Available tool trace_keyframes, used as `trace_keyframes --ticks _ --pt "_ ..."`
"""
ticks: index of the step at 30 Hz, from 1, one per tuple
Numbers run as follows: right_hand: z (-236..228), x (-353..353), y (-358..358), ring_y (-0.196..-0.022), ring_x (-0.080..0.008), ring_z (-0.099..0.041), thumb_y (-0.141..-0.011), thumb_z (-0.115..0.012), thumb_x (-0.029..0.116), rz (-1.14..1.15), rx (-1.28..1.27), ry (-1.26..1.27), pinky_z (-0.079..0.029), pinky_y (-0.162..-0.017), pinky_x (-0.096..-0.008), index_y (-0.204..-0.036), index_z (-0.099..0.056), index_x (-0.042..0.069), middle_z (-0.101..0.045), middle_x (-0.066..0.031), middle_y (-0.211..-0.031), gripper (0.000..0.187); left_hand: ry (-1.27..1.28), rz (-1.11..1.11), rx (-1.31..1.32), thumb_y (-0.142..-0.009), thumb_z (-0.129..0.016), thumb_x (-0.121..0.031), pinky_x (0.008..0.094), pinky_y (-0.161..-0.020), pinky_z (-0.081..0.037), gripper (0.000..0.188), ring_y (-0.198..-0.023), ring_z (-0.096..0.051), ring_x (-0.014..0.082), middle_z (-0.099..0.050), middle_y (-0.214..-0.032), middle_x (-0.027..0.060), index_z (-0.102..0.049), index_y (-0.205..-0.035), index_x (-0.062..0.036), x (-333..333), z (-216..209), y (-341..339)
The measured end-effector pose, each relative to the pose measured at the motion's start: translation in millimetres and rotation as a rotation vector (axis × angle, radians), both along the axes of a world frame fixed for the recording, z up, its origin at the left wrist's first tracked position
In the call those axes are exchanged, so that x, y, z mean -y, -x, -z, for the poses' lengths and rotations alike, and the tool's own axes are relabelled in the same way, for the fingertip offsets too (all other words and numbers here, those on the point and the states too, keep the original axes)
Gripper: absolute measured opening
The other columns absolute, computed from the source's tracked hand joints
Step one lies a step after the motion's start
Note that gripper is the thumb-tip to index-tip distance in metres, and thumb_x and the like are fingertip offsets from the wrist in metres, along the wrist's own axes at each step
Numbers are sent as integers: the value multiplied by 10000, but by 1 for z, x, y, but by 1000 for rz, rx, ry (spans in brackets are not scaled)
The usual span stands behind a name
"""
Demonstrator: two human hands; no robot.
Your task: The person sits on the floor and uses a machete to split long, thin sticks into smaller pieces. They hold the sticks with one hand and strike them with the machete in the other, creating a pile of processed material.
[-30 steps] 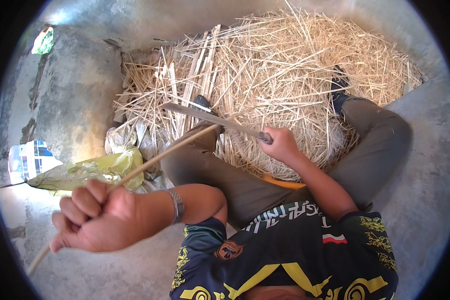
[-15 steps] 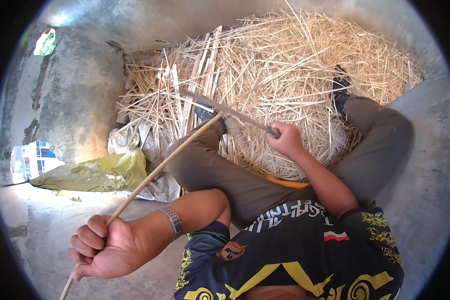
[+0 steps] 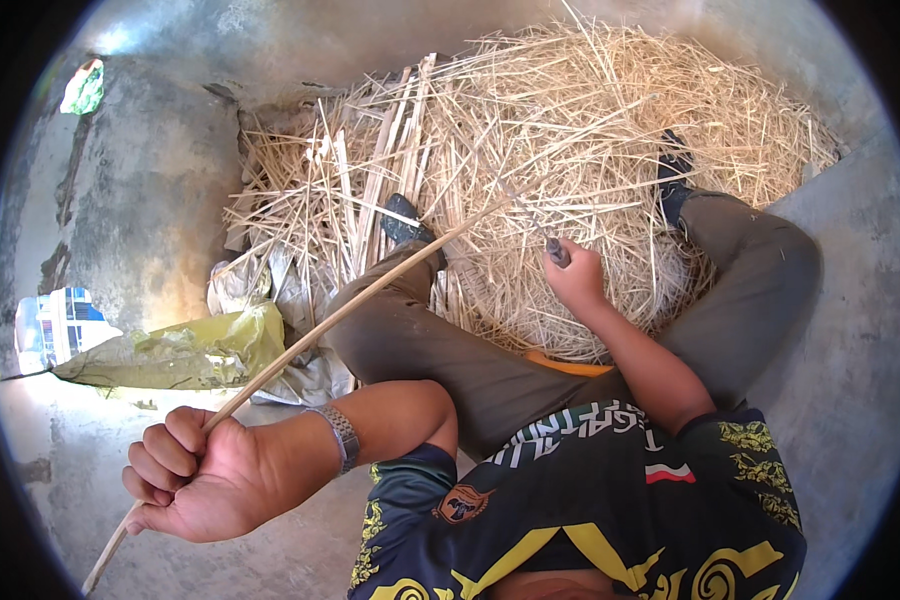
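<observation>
My left hand, with a metal watch at the wrist, is wrapped round a long thin stick of pale wood or bamboo. The stick slants up and right across my leg, its far end above the straw pile. In my right hand is the handle of a long-bladed knife. Its blade points up and away, near the stick's far end, and is hard to make out against the shavings. Whether blade and stick touch, I cannot tell.
A big heap of straw-like shavings fills the corner between concrete walls. Longer split strips lie at its left. A yellowish sack rests on the floor at the left. My legs are spread around the heap.
The knife has swung from pointing left across the stick to pointing up and away. My left hand has shifted slightly left and up; the stick's far end now reaches farther right.
</observation>
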State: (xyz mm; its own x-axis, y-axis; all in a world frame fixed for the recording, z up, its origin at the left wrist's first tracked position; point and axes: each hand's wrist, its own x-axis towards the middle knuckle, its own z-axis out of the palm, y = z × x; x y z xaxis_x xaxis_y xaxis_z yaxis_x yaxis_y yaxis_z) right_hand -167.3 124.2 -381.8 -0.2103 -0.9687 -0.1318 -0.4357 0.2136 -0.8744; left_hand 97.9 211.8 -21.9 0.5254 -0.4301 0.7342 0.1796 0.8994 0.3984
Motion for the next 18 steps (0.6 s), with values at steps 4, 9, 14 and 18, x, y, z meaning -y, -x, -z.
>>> trace_keyframes --ticks 4,9,14,18 --pt "8 3 16 -618 -249 -643 -851 -677 230 11 -137 -136 -508 -627 -380 -886 -725 66 -670 -108 -683 175 33 126 55 -1034 -339 -602 252 -465 -138 592 -482 -157 83 -218 -567 -52 -342 -640 -161 -20 1 -13" --pt "62 9 49 -753 -296 -691 -820 -658 265 411 -148 -489 -525 -683 -405 -863 -717 52 -715 -134 -803 225 115 115 138 -1051 -307 -576 255 -475 -156 569 -500 -161 75 -228 -589 -64 -336 -654 -170 -41 8 -39" --pt "40 21 13 -686 -285 -685 -794 -662 268 200 21 -284 -513 -658 -406 -815 -701 24 -693 -150 -731 248 -129 -546 -42 -1058 -313 -554 274 -458 -143 563 -509 -169 92 -252 -577 -48 -278 -636 -182 25 -4 1" --pt "29 15 5 -574 -225 -627 -773 -683 232 175 86 -289 -483 -578 -392 -723 -628 11 -630 -113 -629 233 -400 -534 -56 -1060 -502 -347 226 -481 -386 308 -546 -459 101 -496 -653 -8 -579 -933 -78 116 18 57"
